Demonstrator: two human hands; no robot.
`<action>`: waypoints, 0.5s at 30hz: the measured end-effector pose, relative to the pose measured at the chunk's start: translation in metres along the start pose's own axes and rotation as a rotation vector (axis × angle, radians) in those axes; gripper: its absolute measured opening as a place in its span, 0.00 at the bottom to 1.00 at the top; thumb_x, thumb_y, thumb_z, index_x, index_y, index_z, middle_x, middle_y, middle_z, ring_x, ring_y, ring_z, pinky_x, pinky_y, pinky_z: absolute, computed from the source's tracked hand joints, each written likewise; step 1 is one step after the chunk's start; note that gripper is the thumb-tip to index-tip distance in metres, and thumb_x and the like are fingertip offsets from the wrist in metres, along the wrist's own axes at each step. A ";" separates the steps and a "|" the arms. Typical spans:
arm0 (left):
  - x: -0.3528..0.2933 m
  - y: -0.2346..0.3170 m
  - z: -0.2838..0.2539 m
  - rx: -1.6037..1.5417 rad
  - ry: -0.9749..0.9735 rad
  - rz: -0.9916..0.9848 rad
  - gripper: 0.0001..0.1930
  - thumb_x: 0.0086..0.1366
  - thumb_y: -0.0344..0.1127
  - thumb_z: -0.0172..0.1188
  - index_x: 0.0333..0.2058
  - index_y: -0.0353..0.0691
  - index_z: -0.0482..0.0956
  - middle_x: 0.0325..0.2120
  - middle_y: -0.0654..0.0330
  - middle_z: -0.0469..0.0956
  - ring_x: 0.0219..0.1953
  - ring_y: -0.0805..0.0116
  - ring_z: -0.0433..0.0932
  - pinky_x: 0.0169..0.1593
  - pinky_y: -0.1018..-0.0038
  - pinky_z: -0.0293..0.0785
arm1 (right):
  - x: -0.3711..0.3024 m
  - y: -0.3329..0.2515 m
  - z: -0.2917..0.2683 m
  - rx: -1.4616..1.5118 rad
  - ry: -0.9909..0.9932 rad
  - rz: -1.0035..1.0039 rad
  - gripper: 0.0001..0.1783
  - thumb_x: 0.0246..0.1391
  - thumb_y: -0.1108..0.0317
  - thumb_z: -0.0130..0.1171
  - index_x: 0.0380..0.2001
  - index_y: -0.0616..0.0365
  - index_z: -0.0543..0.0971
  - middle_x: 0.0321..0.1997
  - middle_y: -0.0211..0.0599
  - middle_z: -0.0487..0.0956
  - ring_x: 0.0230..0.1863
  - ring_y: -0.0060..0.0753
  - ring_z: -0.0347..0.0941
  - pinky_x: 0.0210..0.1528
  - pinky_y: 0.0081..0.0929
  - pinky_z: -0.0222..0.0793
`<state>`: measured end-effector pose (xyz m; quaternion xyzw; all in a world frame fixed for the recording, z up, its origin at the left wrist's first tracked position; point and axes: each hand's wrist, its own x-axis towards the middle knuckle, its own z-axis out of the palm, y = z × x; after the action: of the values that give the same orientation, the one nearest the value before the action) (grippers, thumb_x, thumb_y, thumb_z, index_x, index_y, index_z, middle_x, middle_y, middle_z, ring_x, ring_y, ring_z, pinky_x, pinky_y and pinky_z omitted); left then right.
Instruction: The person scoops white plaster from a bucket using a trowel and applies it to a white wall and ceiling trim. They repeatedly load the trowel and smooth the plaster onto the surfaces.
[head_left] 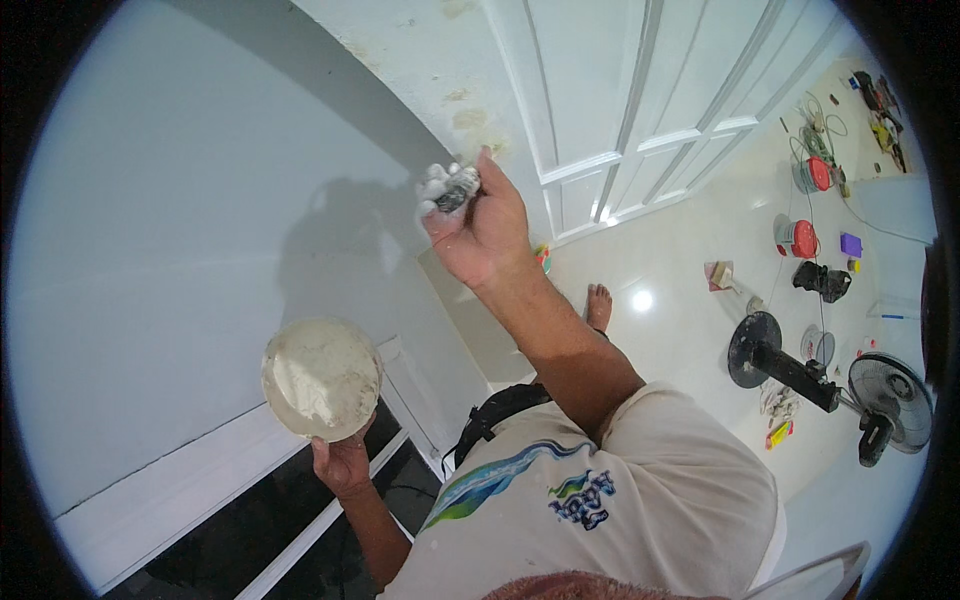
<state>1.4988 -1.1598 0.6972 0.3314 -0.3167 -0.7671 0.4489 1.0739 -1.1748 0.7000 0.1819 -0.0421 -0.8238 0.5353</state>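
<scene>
My left hand (343,465) grips the lower rim of a round off-white bowl (372,385), its thumb showing at the edge. White paste (305,385) lies inside, heaped toward one side. Raised near the wall corner is my right hand (482,225), palm partly toward me. Its curled fingers are coated in white paste and close round a small dark grey piece (452,198) whose kind I cannot make out. Just beyond the fingertips, the white wall edge (415,60) carries several beige patches (470,119).
A white panelled door (590,90) stands at upper right. On the glossy floor lie a pedestal fan (890,405), red-and-white buckets (798,240), a black bag (822,281) and a brush (722,275). Dark glass panes (250,520) in white frames are at lower left.
</scene>
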 end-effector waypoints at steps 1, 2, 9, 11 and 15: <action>-0.002 0.001 -0.001 0.001 0.008 0.003 0.48 0.68 0.41 0.67 0.78 0.37 0.48 0.75 0.39 0.57 0.74 0.33 0.62 0.67 0.26 0.70 | -0.008 0.007 0.017 -0.107 0.058 0.017 0.23 0.77 0.43 0.47 0.45 0.53 0.72 0.39 0.42 0.82 0.37 0.42 0.83 0.40 0.44 0.83; -0.004 0.001 -0.002 0.001 0.015 0.006 0.47 0.68 0.41 0.67 0.78 0.37 0.48 0.75 0.39 0.57 0.74 0.33 0.62 0.67 0.26 0.70 | -0.020 0.018 0.036 -0.214 0.115 0.034 0.22 0.77 0.44 0.48 0.42 0.54 0.73 0.37 0.40 0.82 0.35 0.41 0.82 0.38 0.42 0.82; 0.002 -0.006 0.006 -0.008 0.012 0.039 0.47 0.69 0.43 0.65 0.78 0.37 0.48 0.75 0.39 0.57 0.74 0.33 0.63 0.67 0.28 0.71 | -0.043 0.026 -0.044 -1.379 0.088 -0.100 0.22 0.74 0.50 0.57 0.47 0.61 0.71 0.37 0.49 0.84 0.35 0.50 0.85 0.36 0.49 0.78; 0.001 -0.007 0.003 -0.020 0.028 0.050 0.45 0.71 0.44 0.63 0.77 0.37 0.48 0.75 0.38 0.56 0.74 0.32 0.63 0.66 0.28 0.72 | -0.031 0.007 -0.087 -1.942 0.164 -0.562 0.20 0.72 0.55 0.59 0.46 0.64 0.70 0.35 0.56 0.83 0.36 0.62 0.84 0.40 0.55 0.77; -0.003 -0.006 -0.013 0.013 0.000 0.045 0.46 0.71 0.44 0.64 0.78 0.37 0.47 0.75 0.37 0.56 0.74 0.32 0.62 0.67 0.28 0.71 | 0.004 -0.029 -0.118 -2.238 0.285 -0.742 0.18 0.70 0.61 0.62 0.44 0.63 0.67 0.26 0.56 0.79 0.29 0.65 0.81 0.31 0.55 0.74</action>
<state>1.5075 -1.1572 0.6858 0.3272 -0.3293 -0.7546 0.4638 1.0884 -1.1514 0.5821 -0.2958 0.8165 -0.4799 0.1250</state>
